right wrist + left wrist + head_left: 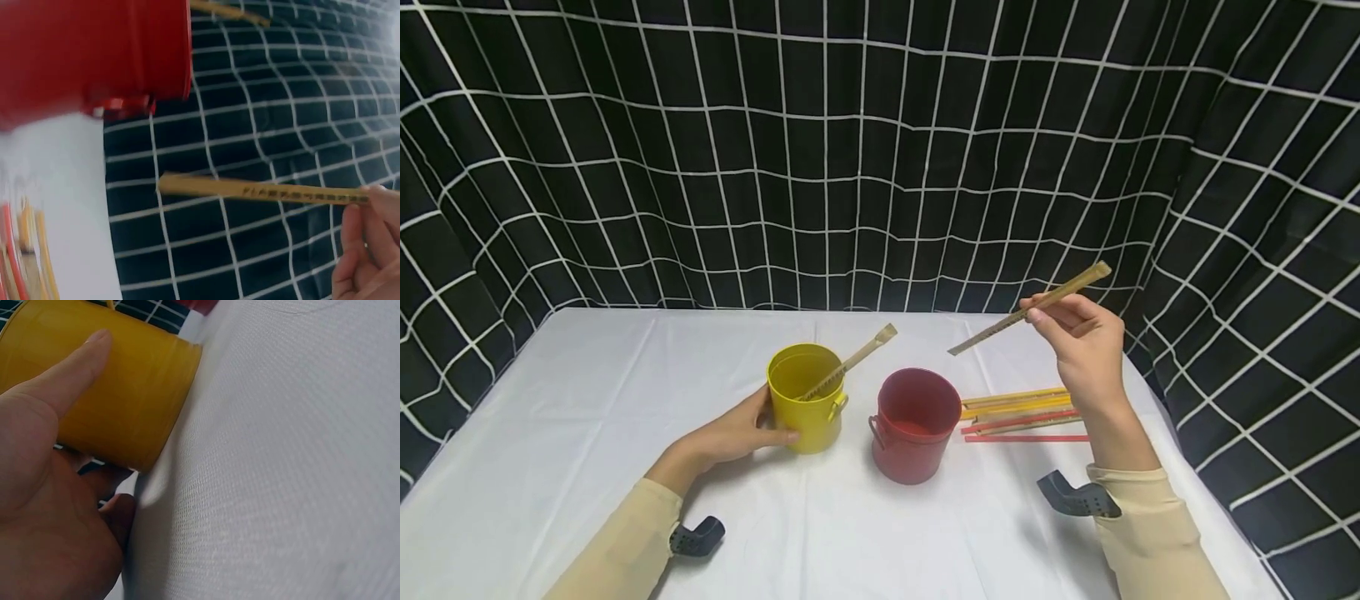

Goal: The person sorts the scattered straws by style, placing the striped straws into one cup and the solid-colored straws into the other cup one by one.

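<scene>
One brown stick (853,360) is already in the yellow bucket (808,427) that the left hand (737,433) grips on the tabletop (625,400), the right hand (1086,342) pinches another stick (1060,292) with its fingers, and the stick pile (1015,408) beside the red bucket (910,460) seems left to do.
</scene>
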Demonstrator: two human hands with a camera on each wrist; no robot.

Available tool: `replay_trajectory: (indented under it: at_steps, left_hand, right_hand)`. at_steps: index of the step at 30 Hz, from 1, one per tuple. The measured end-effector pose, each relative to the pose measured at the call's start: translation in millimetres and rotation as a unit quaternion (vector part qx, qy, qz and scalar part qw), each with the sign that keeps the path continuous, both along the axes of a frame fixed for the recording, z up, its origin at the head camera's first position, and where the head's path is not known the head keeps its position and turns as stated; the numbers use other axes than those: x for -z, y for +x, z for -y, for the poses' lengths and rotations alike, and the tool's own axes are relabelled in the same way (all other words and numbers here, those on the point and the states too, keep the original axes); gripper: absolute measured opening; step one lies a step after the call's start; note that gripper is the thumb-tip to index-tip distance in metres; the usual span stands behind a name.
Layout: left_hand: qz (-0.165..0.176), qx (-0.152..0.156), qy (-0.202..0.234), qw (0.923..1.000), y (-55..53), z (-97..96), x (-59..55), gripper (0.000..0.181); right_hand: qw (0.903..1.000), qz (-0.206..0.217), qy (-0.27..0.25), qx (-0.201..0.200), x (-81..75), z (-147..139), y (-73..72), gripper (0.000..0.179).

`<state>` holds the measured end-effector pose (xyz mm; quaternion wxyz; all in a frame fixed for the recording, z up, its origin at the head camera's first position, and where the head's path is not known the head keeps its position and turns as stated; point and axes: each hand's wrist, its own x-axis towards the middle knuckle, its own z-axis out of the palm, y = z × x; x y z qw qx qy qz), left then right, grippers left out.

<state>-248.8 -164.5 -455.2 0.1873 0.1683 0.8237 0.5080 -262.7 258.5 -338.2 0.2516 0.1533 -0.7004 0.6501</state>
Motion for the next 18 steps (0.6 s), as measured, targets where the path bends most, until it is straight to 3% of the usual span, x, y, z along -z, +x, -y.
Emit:
replay_trajectory:
  at_steps: [5,9,18]
  left_hand:
    - [0.002,-0.002,-0.001,1.0000,-2.9,2.0,1.8,0.100]
    - [0.004,-0.002,-0.001,1.0000,-2.6,2.2,2.8,0.102]
    - [0.006,-0.003,-0.001,1.0000,-1.6,2.1,3.2,0.101]
  right_hand:
    - [0.9980,-0.002,-0.063,0.007,-7.2,12,5.4,0.014]
    - [0.9955,-0.016,-0.092,-0.010,-12.3,19,11.8,0.012]
    - [0.9828,-0.014,-0.125,-0.135,-21.1,32,37.6,0.019]
